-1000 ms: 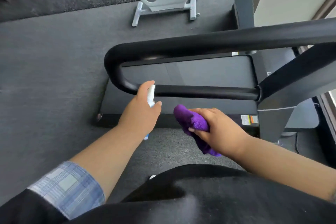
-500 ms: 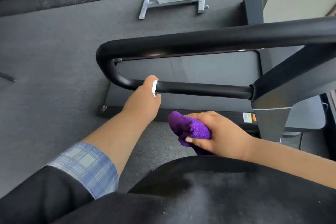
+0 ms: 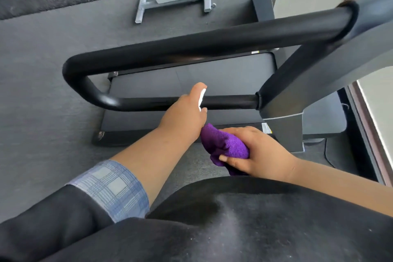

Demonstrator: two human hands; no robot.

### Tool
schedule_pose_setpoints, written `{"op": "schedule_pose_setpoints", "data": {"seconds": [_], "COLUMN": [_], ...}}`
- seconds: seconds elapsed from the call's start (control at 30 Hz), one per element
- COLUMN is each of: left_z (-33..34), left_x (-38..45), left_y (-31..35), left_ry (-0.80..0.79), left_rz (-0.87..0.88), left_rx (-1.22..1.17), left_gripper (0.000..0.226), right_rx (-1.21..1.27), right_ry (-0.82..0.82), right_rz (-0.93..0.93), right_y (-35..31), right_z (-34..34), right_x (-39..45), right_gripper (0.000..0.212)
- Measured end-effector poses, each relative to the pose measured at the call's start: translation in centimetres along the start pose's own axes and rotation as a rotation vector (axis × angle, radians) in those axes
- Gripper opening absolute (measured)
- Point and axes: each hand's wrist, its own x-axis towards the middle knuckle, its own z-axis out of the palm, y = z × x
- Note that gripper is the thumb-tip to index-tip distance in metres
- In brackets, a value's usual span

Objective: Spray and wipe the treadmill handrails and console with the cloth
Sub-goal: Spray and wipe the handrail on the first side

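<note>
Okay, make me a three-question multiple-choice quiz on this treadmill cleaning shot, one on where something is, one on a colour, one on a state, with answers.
1. Where is the cloth?
A. draped over the upper handrail
B. bunched in the right hand
C. lying on the floor

2. What colour is the cloth?
A. purple
B. yellow
C. white

3. What is the left hand doing?
A. hanging open and idle
B. gripping a white spray bottle at the lower handrail
C. pressing flat on the belt

Answers:
1 B, the right hand has its fingers curled round it.
2 A, it is plainly purple.
3 B, the white spray bottle shows between its fingers, in front of the lower handrail.
</note>
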Motion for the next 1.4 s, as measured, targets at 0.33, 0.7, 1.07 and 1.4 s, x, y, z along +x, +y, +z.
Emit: {"op": "schedule_pose_setpoints", "data": {"seconds": [0.33,0.7,1.07,1.4], "left_z": [0.8,-0.3,-2.1,-1.0], "left_x": [0.0,-7.6,-13.4,-12.0], "left_y": [1.6,-3.0,-7.9,-8.0], "left_ry": [-0.017,0.085,0.14,0.192], "left_rz": [-0.03,-0.25,-0.384,-0.325], "left_rx": [-0.051,-0.321,-0.354,-0.42], "left_gripper": [0.044,0.054,0.054,0.058], "right_rx": [0.013,-0.546,-0.803,-0.729], "right_ry": [0.161,0.105,0.026,-0.104], "right_rz": [0.016,0.199,0.049,0.014], "right_y": [1.8,1.8,1.3,-1.4], "right_z": [-1.6,-2.6,3.9,6.3], "right_x": [-1.8,7.9,13.9,17.6], "right_gripper": [0.047,0.076,0.076,0.083]}}
